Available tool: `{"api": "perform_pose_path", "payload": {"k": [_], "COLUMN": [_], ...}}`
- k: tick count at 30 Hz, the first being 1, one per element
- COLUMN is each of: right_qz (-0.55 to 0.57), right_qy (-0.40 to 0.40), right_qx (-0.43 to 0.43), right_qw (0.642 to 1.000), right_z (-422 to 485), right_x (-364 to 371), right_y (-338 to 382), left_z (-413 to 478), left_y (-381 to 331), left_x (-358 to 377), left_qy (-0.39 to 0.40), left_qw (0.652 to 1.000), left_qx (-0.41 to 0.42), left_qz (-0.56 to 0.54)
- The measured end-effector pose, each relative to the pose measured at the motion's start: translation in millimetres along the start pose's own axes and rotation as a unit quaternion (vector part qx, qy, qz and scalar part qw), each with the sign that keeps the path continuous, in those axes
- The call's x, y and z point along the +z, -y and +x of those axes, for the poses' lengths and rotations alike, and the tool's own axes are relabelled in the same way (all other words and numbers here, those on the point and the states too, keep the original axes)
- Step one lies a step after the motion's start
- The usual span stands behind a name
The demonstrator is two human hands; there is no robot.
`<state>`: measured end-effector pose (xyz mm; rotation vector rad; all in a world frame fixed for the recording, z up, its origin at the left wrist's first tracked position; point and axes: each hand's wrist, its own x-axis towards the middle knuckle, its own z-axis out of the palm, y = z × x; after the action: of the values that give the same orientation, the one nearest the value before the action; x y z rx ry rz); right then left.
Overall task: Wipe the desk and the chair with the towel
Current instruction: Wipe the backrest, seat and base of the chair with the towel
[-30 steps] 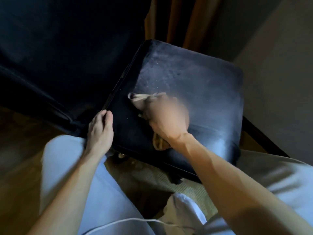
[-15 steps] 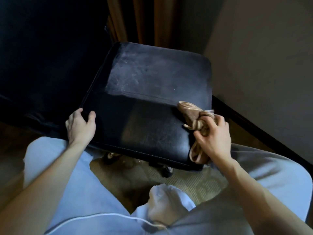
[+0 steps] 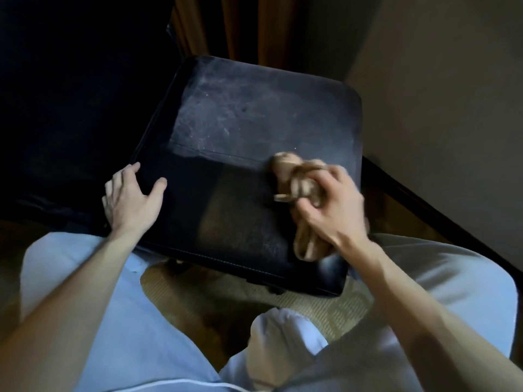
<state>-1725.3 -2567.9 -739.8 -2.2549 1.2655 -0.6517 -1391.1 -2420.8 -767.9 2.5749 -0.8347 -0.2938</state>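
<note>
Between the person's knees, the black chair (image 3: 240, 131) takes up most of the floor space. Its padded seat is tucked into a corner, with the wall (image 3: 438, 108) just beside its right edge and a curtain (image 3: 240, 26) behind. That leaves little room on the right, so strokes probably have to run leftward and toward the back, where a pale dusty patch shows. The darker near half looks wiped already. The left hand (image 3: 130, 199) lies spread on the seat's near left corner, holding nothing, I'd guess to stop the chair shifting. The right hand (image 3: 331, 210) is closed round the bunched tan towel (image 3: 294, 176), pressing it onto the seat near the right edge. One end pokes past the fingers and the other trails toward the front edge. No table is in view.
</note>
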Motion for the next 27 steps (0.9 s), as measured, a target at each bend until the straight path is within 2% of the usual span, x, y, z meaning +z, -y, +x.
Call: {"api": "perform_pose_path", "payload": {"k": [2,3,8,11,14,15,17,19,23,27], "right_qz": [-0.074,-0.102,-0.128,-0.092,0.036,0.075,0.084,0.028,-0.153,-0.202], "right_qy": [0.076,0.084,0.088,0.107,0.106,0.095,0.050,0.033,0.136,0.115], "right_qx": [-0.089,-0.113,-0.146,-0.178,-0.179,-0.185,-0.211,-0.232,-0.225,-0.190], "right_qw": [0.990,0.985,0.977,0.974,0.977,0.975,0.973,0.972,0.953,0.954], "right_z": [28.9,40.5,70.5,94.0,105.8,105.1,98.9,92.8,91.8,98.2], "right_x": [37.9,59.5,142.8,165.9,166.6,161.8,148.0,146.0,170.5,179.2], "right_y": [47.9,72.1,152.8,177.6,187.8,188.4,186.0,175.1,156.0,170.1], "left_z": [1.4,2.2,4.1,7.0,8.5,8.5,6.2,5.0,7.1,7.0], "left_y": [0.6,1.7,15.7,15.7,16.0,16.3,17.0,17.8,21.7,26.1], "left_x": [-1.6,-3.1,-1.6,2.5,2.0,0.9,0.3,1.9,4.0,2.6], "left_qy": [-0.008,-0.011,-0.024,-0.032,-0.028,-0.026,-0.022,-0.023,-0.015,0.000], "left_qw": [1.000,0.999,0.997,0.996,0.996,0.995,0.995,0.995,0.996,0.996], "left_qx": [-0.009,-0.010,0.014,0.001,-0.020,-0.025,-0.012,0.005,0.007,0.019], "left_qz": [-0.017,-0.030,-0.072,-0.079,-0.079,-0.089,-0.096,-0.092,-0.083,-0.087]}}
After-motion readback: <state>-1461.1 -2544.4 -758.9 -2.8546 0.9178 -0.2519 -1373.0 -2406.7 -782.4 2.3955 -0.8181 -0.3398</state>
